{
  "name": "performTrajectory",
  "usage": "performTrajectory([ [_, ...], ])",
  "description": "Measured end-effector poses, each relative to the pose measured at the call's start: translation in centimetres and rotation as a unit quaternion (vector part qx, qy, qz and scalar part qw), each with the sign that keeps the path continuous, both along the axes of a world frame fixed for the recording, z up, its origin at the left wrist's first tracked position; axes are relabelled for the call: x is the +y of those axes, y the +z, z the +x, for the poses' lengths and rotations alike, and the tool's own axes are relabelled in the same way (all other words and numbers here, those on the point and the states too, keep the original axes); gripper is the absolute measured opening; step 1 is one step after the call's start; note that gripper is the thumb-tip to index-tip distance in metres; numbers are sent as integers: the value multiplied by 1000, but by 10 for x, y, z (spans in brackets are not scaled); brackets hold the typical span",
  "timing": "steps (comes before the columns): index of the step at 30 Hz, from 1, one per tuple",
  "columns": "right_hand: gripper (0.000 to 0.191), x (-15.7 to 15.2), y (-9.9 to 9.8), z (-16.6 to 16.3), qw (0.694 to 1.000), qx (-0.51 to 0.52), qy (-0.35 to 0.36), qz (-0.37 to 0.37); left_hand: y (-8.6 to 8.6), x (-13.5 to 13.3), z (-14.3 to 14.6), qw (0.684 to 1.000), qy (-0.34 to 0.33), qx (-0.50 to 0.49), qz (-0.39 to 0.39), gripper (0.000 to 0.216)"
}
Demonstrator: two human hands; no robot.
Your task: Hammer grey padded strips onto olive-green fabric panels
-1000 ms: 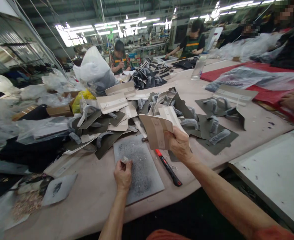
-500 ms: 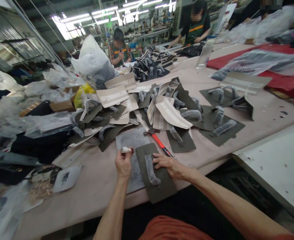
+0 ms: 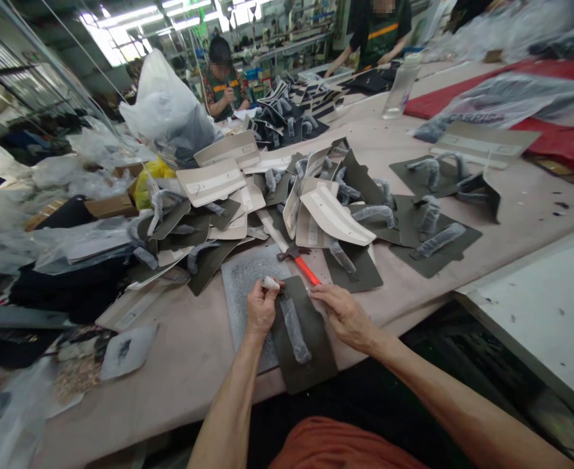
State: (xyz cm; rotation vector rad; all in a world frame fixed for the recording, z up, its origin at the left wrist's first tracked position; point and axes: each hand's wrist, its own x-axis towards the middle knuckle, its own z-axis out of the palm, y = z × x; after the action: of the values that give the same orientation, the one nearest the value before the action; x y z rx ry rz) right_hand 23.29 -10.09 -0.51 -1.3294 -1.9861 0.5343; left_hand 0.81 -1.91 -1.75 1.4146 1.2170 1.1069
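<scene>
My left hand (image 3: 261, 309) is closed, its fingertips pinched at the top edge of an olive-grey panel (image 3: 311, 332). A small white piece (image 3: 270, 283) shows at those fingertips; whether it is held or wrapped round a finger I cannot tell. The panel bears a handle (image 3: 294, 329) in clear plastic wrap and overlaps a speckled grey slab (image 3: 240, 280). To the right, my right hand (image 3: 343, 316) closes round the lower end of a claw hammer's red handle (image 3: 308, 270). The hammer's dark head (image 3: 293, 253) points away from me, at the slab's far corner.
Beyond the hammer lies a heap of similar panels (image 3: 333, 212), some showing pale backs. More panels (image 3: 433, 234) lie to the right. A clear bottle (image 3: 401, 88) stands farther back. Plastic bags (image 3: 167, 107) crowd the left side. Two people work across the table.
My right hand has left the panel's face and taken hold of the hammer's handle. My left hand has moved right, onto the panel's top edge. The panel has turned slightly more upright in view.
</scene>
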Motion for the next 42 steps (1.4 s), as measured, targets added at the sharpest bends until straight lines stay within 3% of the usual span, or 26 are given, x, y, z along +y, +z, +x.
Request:
performTrajectory([
  [3,34,-4,-5,9,986,-54,-147,-57,2,1,0,1000,0,13,0,23],
  [7,32,-3,-3,11,969,-137,-139,-153,2,1,1,1000,-9,13,4,20],
  [12,28,9,7,2,948,-169,-142,-229,2,1,1,999,-21,38,13,17],
  [15,24,21,12,2,941,-50,-155,-298,4,1,2,997,-26,62,23,15],
  [19,13,44,20,2,864,185,-124,-451,9,1,4,991,-57,108,60,12],
  [21,4,56,27,-3,844,217,-97,-481,11,0,5,982,-80,144,94,13],
  [24,21,64,45,-11,828,246,-95,-494,10,-3,4,969,-97,185,131,16],
  [26,25,59,64,-13,846,247,-106,-460,8,-5,4,965,-97,197,140,17],
  [27,27,54,73,-12,874,231,-112,-413,7,-6,4,965,-96,198,140,17],
  [29,30,38,89,-7,946,156,-126,-254,6,-6,4,968,-94,192,135,15],
  [31,32,18,97,1,987,48,-137,-75,5,-6,4,970,-90,185,128,14],
  [33,32,1,95,10,990,-62,-125,27,4,-5,3,972,-81,184,123,14],
  [37,30,-13,104,23,966,-240,-70,61,3,-4,3,972,-76,190,115,12],
  [39,27,-11,125,23,966,-224,-86,95,4,-4,3,972,-82,188,118,13],
  [42,23,-6,153,16,959,-75,-212,173,6,-6,3,972,-86,184,123,14],
])
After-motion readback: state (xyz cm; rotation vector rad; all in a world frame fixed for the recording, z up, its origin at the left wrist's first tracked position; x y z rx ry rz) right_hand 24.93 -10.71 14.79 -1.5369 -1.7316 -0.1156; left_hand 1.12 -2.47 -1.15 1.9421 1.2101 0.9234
